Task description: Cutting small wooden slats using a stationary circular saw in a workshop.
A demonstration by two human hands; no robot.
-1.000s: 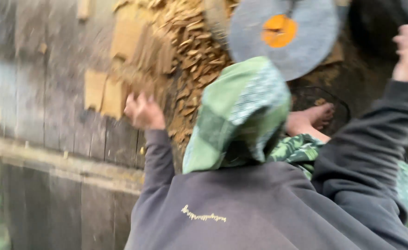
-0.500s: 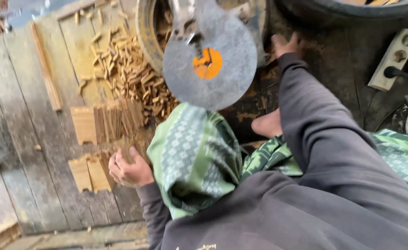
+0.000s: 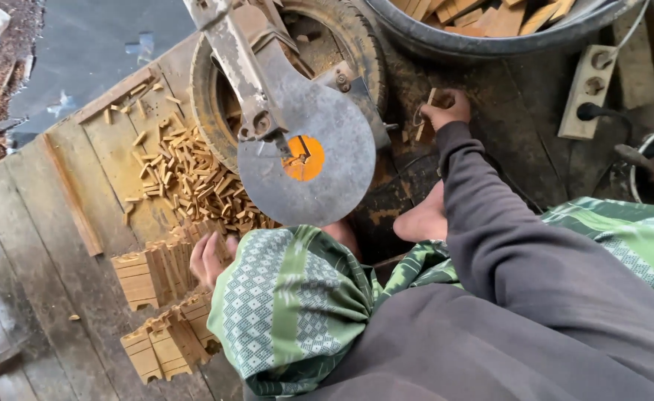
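My right hand (image 3: 446, 110) reaches out in a grey sleeve to the dark floor beside an old tyre (image 3: 207, 89). Its fingers are closed on a few thin wood sticks (image 3: 425, 122). My left hand (image 3: 212, 258) lies curled against a row of tan cut wood blocks (image 3: 149, 275); whether it grips any is unclear. A second stack of blocks (image 3: 165, 347) stands nearer me. A round grey saw blade with an orange centre (image 3: 308, 160) hangs on a rusty arm between my hands. A green patterned cloth (image 3: 290, 312) covers my knee, and a bare foot (image 3: 423, 219) shows below the blade.
A heap of small wood sticks (image 3: 190, 178) lies on the plank floor left of the tyre. A dark tub (image 3: 490, 41) holding wood offcuts stands at the top. A pale power strip (image 3: 590, 93) with a plugged cable lies at the right, beside a white bucket rim (image 3: 650, 141).
My right hand has gone from high beside the blade down to the floor by the tyre and closed on sticks. My left hand has shifted onto the stacked blocks. The view has tilted downward.
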